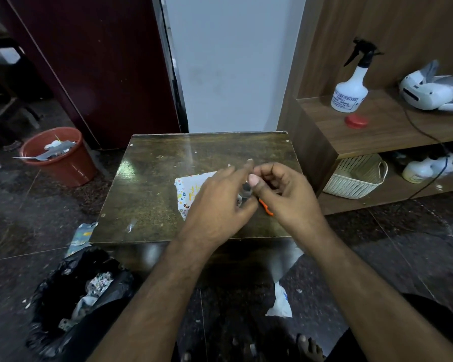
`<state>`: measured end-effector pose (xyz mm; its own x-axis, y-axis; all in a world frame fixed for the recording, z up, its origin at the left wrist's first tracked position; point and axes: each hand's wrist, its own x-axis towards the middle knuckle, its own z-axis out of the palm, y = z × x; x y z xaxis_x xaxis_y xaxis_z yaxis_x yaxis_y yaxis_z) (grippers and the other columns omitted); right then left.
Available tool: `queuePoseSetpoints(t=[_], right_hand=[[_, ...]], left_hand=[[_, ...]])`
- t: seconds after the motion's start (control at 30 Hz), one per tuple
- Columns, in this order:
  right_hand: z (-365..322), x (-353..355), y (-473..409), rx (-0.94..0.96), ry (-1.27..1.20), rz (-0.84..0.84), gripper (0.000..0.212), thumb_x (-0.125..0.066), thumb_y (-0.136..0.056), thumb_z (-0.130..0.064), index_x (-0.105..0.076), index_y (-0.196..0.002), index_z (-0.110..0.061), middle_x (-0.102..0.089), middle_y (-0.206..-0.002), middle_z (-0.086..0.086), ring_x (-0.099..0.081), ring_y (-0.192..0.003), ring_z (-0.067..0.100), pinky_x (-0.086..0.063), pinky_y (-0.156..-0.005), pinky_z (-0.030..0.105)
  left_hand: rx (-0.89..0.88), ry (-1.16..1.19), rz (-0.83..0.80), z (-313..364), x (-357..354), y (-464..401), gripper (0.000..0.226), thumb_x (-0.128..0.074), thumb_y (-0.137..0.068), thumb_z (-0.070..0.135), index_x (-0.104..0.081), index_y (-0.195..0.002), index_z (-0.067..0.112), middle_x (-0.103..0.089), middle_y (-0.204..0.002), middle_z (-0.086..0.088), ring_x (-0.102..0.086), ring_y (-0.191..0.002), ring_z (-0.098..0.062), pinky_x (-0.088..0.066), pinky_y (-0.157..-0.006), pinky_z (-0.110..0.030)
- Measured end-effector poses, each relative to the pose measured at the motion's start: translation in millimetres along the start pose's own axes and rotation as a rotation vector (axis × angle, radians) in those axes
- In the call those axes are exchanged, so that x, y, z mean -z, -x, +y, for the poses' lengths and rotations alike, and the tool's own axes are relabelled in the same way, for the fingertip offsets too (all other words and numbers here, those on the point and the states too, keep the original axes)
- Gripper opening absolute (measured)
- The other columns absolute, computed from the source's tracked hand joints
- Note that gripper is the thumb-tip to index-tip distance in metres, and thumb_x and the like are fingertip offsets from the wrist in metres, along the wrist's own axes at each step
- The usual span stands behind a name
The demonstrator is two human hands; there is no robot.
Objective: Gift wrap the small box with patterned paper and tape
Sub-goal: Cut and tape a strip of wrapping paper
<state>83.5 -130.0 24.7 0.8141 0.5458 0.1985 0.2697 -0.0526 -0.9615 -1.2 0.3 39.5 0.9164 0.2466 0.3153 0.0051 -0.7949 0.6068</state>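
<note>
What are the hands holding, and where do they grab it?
The left hand and right hand meet over the wrapped box. A small dark thing and something orange sit between them, but who holds what cannot be told.

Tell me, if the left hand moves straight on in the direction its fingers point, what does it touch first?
Probably the right hand. The left hand points up and to the right, and its fingertips already lie beside the right thumb, above the small box in white patterned paper. Depth between the hands is unclear.
</note>
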Motion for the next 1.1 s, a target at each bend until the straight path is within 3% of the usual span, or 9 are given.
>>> queuePoseSetpoints(t=[0.17, 0.23, 0.37, 0.47, 0.57, 0.67, 0.77, 0.87, 1.1], right_hand=[[-10.2, 16.5, -11.3, 0.070, -0.008, -0.129, 0.007, -0.078, -0.091, -0.015, -0.075, -0.098, -0.014, -0.077, -0.090, 0.001, -0.071, -0.084, 0.014, -0.057, -0.076, 0.028], [-10.3, 19.5, -16.1, 0.093, -0.018, -0.154, 0.002, -0.076, -0.092, -0.012, -0.075, -0.092, -0.013, -0.077, -0.085, 0.001, -0.069, -0.080, 0.009, -0.053, -0.074, 0.022], [-1.7, 25.0, -26.8, 0.080, -0.014, -0.131, 0.006, -0.075, -0.094, -0.017, -0.074, -0.088, -0.017, -0.075, -0.082, -0.005, -0.068, -0.077, 0.006, -0.051, -0.075, 0.027], [-1.0, 30.3, -37.2, 0.096, -0.052, -0.076, 0.008, -0.074, -0.095, -0.016, -0.074, -0.087, -0.017, -0.072, -0.080, -0.010, -0.064, -0.073, 0.002, -0.049, -0.072, 0.027], [-0.4, 34.9, -42.8, 0.122, -0.079, -0.006, 0.008, -0.075, -0.094, -0.016, -0.074, -0.087, -0.019, -0.073, -0.082, -0.010, -0.064, -0.079, 0.003, -0.050, -0.076, 0.028], [2.1, 37.9, -43.7, 0.100, -0.096, -0.001, 0.010, -0.072, -0.096, -0.016, -0.073, -0.086, -0.016, -0.071, -0.078, -0.004, -0.066, -0.076, 0.010, -0.054, -0.075, 0.032], [2.2, 40.6, -44.6, 0.086, -0.115, 0.005, 0.012, -0.070, -0.098, -0.015, -0.071, -0.087, -0.011, -0.070, -0.075, 0.006, -0.068, -0.072, 0.016, -0.055, -0.069, 0.033], [3.4, 43.1, -45.8, 0.061, -0.119, 0.020, 0.011, -0.071, -0.097, -0.014, -0.072, -0.089, -0.006, -0.072, -0.081, 0.016, -0.071, -0.072, 0.023, -0.057, -0.066, 0.034], [14.4, 45.0, -47.8, 0.035, 0.069, 0.053, 0.009, -0.076, -0.094, -0.028, -0.076, -0.086, -0.023, -0.077, -0.081, -0.003, -0.073, -0.076, 0.013, -0.059, -0.071, 0.037]], left_hand=[[-0.032, 0.011, -0.054, -2.6, 0.9, 0.6, 0.072, -0.060, -0.089, 0.025, -0.038, -0.157, 0.010, -0.066, -0.117, -0.004, -0.058, -0.109, -0.022, -0.047, -0.095, -0.034], [-0.017, 0.049, -0.065, -2.6, 0.2, -0.7, 0.067, -0.061, -0.090, 0.027, -0.044, -0.154, 0.014, -0.067, -0.112, 0.001, -0.059, -0.105, -0.016, -0.048, -0.089, -0.031], [0.092, 0.195, -0.032, 0.7, -8.1, -6.4, 0.013, -0.069, -0.088, 0.027, -0.064, -0.098, 0.022, -0.061, -0.072, 0.011, -0.055, -0.066, -0.007, -0.043, -0.060, -0.023], [0.226, 0.342, 0.018, 5.4, -18.2, -13.9, 0.030, -0.069, -0.085, 0.041, -0.063, -0.077, 0.013, -0.054, -0.054, 0.006, -0.044, -0.049, -0.011, -0.039, -0.051, -0.027], [0.292, 0.435, 0.001, 7.9, -26.5, -21.2, 0.050, -0.063, -0.080, 0.060, -0.065, -0.073, 0.010, -0.069, -0.061, -0.007, -0.060, -0.060, -0.035, -0.054, -0.060, -0.043], [0.265, 0.387, 0.032, 11.0, -34.9, -22.8, 0.050, -0.062, -0.084, 0.057, -0.059, -0.066, 0.011, -0.060, -0.055, -0.002, -0.058, -0.056, -0.027, -0.051, -0.057, -0.038], [0.231, 0.466, 0.075, 16.1, -42.8, -24.6, 0.021, -0.065, -0.088, 0.038, -0.070, -0.087, 0.017, -0.066, -0.069, 0.007, -0.065, -0.066, -0.011, -0.055, -0.066, -0.034], [0.244, 0.603, 0.135, 22.6, -47.7, -25.3, 0.044, -0.071, -0.087, 0.027, -0.061, -0.129, 0.021, -0.074, -0.110, 0.008, -0.072, -0.103, -0.009, -0.060, -0.085, -0.036], [0.204, 0.673, 0.122, 26.1, -50.8, -23.2, 0.046, -0.070, -0.089, 0.017, -0.054, -0.131, 0.023, -0.072, -0.115, 0.001, -0.076, -0.094, -0.017, -0.061, -0.088, -0.051]])
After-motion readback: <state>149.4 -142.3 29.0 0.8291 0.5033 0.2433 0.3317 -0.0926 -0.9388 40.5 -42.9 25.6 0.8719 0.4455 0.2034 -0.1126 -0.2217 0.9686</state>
